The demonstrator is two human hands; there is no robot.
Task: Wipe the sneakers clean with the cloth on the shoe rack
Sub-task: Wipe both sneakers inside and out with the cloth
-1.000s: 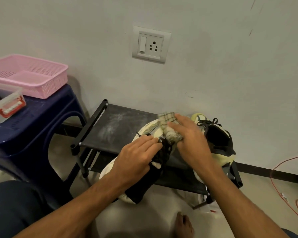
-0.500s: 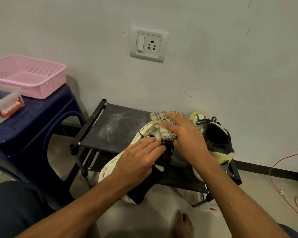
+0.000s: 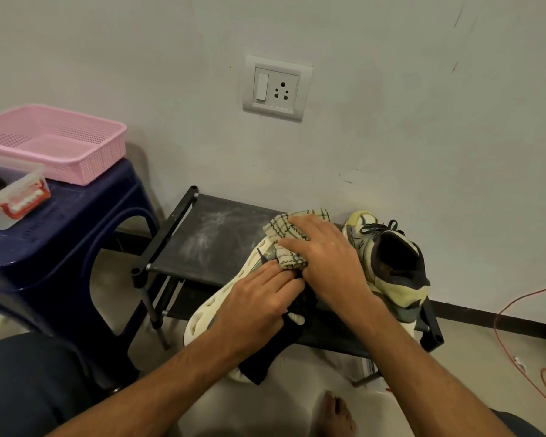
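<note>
My left hand (image 3: 259, 302) grips a cream sneaker (image 3: 215, 307) with a chunky perforated sole, holding it tilted over the front of the black shoe rack (image 3: 202, 244). A dark sock (image 3: 265, 357) hangs from the shoe's opening below my hand. My right hand (image 3: 323, 258) presses a cream checked cloth (image 3: 281, 234) flat against the sneaker's toe end. The second sneaker (image 3: 391, 266), cream and grey with black laces, stands on the rack's right side, just right of my right hand.
A dark blue plastic stool (image 3: 60, 234) stands left, carrying a pink basket (image 3: 54, 143) and a clear box with a red clip (image 3: 13, 197). A wall socket (image 3: 276, 88) is above the rack. An orange cable (image 3: 517, 342) lies on the floor at right. My bare foot (image 3: 338, 414) is below.
My right hand has slid the cloth left and further along the sneaker's toe. My left hand keeps its hold on the shoe in nearly the same place.
</note>
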